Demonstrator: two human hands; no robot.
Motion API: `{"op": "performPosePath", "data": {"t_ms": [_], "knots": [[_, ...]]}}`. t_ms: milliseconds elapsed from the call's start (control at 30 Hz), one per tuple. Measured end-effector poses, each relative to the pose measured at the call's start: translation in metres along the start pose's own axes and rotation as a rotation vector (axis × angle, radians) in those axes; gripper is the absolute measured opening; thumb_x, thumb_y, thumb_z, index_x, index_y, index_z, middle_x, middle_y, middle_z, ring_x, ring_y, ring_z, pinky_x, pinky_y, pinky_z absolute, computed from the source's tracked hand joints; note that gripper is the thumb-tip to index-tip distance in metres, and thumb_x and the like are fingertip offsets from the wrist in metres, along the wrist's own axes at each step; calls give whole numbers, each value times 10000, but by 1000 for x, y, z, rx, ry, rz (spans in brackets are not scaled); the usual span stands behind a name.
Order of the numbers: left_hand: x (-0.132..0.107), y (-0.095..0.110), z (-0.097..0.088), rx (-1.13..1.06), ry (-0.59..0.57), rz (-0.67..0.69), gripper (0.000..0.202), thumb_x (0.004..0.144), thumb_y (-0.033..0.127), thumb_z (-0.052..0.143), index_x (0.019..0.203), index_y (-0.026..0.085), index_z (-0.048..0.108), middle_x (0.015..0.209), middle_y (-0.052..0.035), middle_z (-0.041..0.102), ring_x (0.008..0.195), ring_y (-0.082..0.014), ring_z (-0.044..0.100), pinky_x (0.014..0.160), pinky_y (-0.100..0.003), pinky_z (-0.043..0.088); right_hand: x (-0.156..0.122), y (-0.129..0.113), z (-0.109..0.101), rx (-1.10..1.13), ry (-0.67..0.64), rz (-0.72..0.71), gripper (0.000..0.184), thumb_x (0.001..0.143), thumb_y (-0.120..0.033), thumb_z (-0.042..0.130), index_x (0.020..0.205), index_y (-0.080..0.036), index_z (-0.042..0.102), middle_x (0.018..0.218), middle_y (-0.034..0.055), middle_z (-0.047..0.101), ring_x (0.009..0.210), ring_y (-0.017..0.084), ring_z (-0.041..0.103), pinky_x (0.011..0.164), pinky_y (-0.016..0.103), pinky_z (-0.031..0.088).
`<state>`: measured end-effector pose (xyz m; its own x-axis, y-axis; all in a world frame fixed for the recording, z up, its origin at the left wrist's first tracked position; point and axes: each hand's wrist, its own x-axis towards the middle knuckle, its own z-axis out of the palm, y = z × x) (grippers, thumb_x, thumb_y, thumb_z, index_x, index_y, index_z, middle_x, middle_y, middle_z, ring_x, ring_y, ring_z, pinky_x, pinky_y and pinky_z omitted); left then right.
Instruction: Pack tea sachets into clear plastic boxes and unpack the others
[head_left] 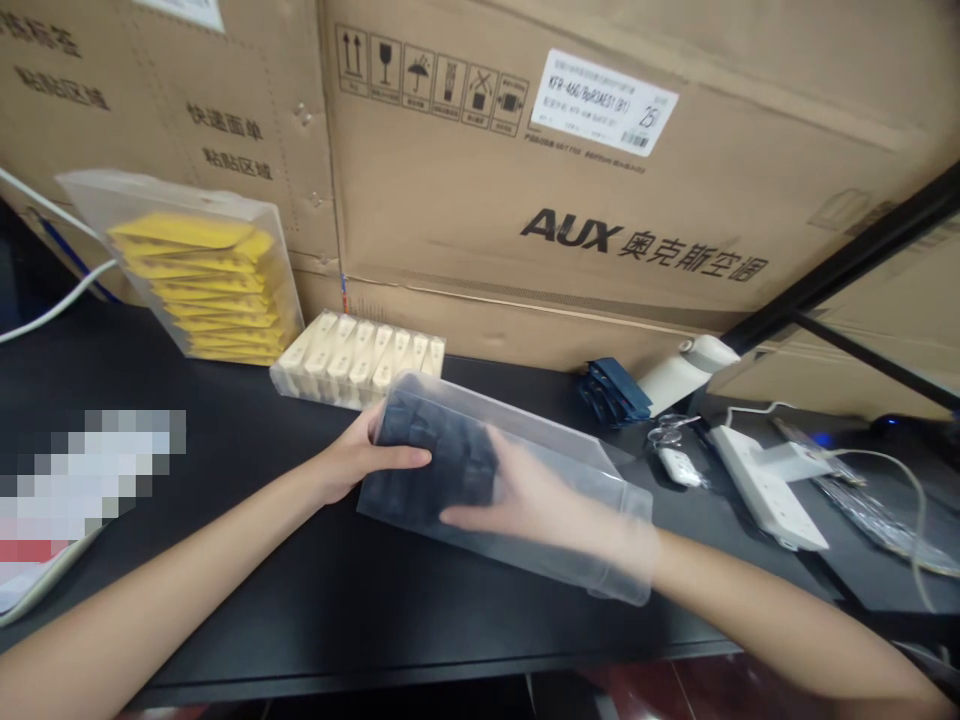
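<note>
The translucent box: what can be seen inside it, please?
Inside the translucent box, dark items and the right hand show through the wall. Whatever lies behind that hand is covered.

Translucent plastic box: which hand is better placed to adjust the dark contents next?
Probably the right hand: it is inside the translucent plastic box, thumb and fingers spread, right beside the dark contents. The left hand is outside, gripping the opposite end.
</note>
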<state>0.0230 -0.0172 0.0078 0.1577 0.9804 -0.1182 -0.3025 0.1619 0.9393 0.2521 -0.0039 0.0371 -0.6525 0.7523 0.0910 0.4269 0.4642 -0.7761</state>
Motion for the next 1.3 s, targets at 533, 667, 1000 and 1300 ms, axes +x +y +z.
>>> {"op": "performPosePath", "data": {"t_ms": [533,667,1000,1300], "knots": [[7,7,-13,-62,124,25,374,501,208,898,827,174,718,737,-21,753,641,-207,712,566,-273,580,6,10,-19,-5,196,-19,577,683,-319,811,1212,-217,602,1193,92,663,1111,297,639,991,517,527],[7,14,-12,-208,288,-20,269,547,193,829,788,153,717,654,-41,747,531,-218,697,495,-309,590,-16,16,-73,118,307,146,386,648,-413,827,916,-196,653,792,42,669,749,259,681,702,442,617],[9,19,-4,-493,523,-16,120,837,132,630,735,164,686,560,-27,722,424,-190,682,445,-281,599,-15,42,-168,-416,398,358,523,659,-485,789,1047,-190,598,949,93,724,880,305,699,761,423,580],[11,22,-6,-557,535,64,146,876,114,604,773,158,698,570,-15,722,497,-181,726,568,-262,635,36,89,-117,-874,-46,555,516,726,-423,778,1114,-140,590,1033,174,722,963,312,708,822,351,539]]}}
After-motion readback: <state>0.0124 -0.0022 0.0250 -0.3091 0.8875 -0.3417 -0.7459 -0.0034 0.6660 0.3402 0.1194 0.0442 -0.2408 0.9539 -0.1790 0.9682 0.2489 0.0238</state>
